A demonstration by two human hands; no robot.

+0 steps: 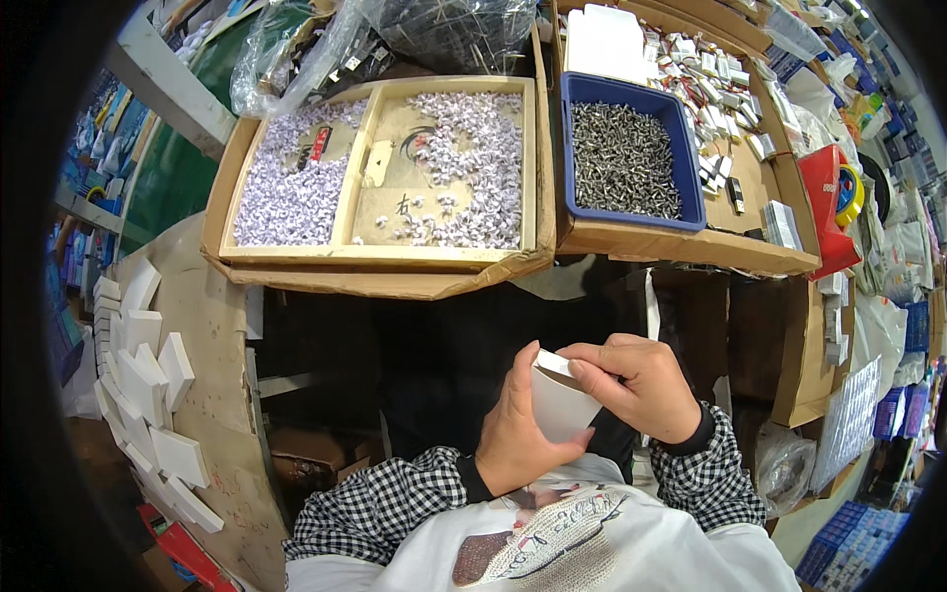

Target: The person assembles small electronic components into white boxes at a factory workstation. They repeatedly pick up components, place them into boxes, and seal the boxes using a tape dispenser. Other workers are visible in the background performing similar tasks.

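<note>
Head view: one white box (564,407) is at lower centre of the frame, tilted, with both hands on it. The left hand (523,429) has its fingers closed around the box's left side, thumb along the bottom; the right hand (636,383) pinches the upper right edge between thumb and bent fingers. Two checked sleeves (395,498) cover the forearms.

At left of the frame, more than a dozen white cartons (181,459) lie overlapping on the desk (225,395); the overlap prevents an exact count.

At upper centre, one wooden tray (395,256) sits inside one cardboard tray (395,284). Its two compartments both hold small white pieces (286,209), too many to count: the left is mostly covered, the right has a bare patch toward its left side.

At upper right, a second cardboard container (710,252) holds one blue bin (641,222) full of countless small metal pieces (626,158), many small white packs (725,97), some with red wires, and one black piece (735,195). Just beside its right edge is one red dispenser (824,212) with one yellow roll (848,194).
</note>
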